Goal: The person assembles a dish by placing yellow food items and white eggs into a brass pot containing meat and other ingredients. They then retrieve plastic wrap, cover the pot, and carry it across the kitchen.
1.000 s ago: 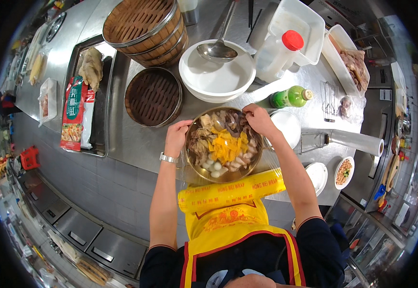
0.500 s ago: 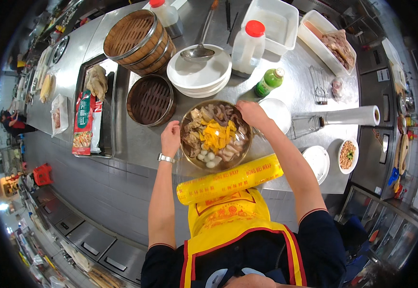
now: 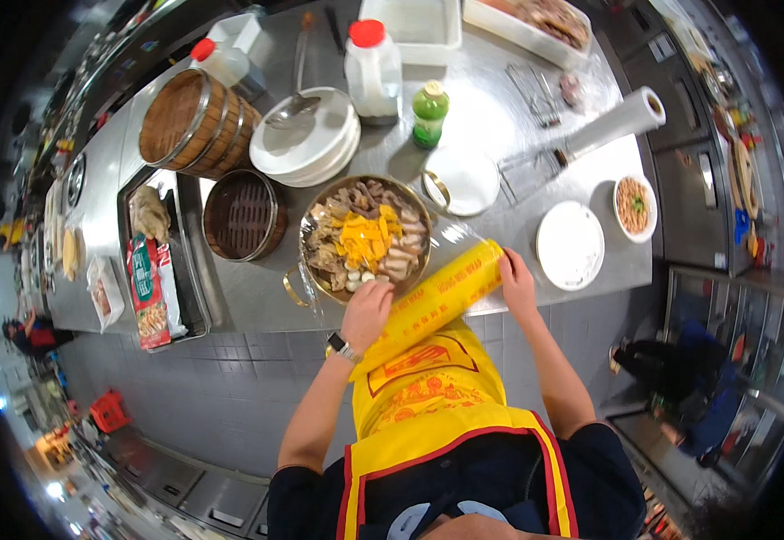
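Note:
A round brass pan (image 3: 430,231) with two loop handles stands near the counter's front edge. In it lie yellow strips (image 3: 374,236), brown sliced meat (image 3: 365,195), pale slices (image 3: 403,258) and small white balls (image 3: 356,277). Clear film covers part of it and hangs past its sides. A yellow printed roll of plastic wrap (image 3: 446,292) lies slantwise between the pan and my apron. My right hand (image 3: 518,283) grips the roll's right end. At the pan's near rim, the fingers of my left hand (image 3: 369,309) are closed on the film, beside the roll.
Behind the pan are stacked white plates (image 3: 306,148) with a ladle (image 3: 293,112), wooden steamers (image 3: 243,216), a red-capped jug (image 3: 374,72) and a green bottle (image 3: 430,114). Rightward stand white plates (image 3: 572,245) and a bowl of beans (image 3: 633,207). A tray (image 3: 198,297) holds packaged food on the left.
Both hands have come from the pan's sides toward me, the left to the near rim, the right onto the roll's end. The roll now slants more steeply. The view has shifted.

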`<state>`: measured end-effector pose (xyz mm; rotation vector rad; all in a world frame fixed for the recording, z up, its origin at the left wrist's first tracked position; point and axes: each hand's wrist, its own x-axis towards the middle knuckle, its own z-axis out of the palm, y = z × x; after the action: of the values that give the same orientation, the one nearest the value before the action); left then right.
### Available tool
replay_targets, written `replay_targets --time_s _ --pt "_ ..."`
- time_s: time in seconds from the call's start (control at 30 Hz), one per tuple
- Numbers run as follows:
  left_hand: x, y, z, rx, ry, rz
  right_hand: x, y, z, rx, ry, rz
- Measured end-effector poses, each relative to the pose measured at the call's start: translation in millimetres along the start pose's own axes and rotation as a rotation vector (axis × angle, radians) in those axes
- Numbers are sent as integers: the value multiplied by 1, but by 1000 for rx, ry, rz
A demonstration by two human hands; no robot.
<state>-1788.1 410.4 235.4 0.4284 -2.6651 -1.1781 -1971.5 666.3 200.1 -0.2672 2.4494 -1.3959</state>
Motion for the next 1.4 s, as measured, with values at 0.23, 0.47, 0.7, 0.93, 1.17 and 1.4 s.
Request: replay_targets --time_s 0.23,0.47,0.7,0.93,1.17,1.4 --pt "5 -21 23 16 -166 132 5 24 29 -63 215 -57" --pt "3 -26 28 77 -141 144 22 -8 27 -540 35 -29" --pt "-4 -30 32 3 -64 162 31 -45 24 -763 -227 87" --pt "-16 -43 42 116 40 272 34 -43 20 -729 -233 149" --pt "-19 -44 48 141 91 294 -23 1 -1 -49 75 174" --pt "-19 -44 45 135 71 316 6 -20 13 -632 -114 -31"
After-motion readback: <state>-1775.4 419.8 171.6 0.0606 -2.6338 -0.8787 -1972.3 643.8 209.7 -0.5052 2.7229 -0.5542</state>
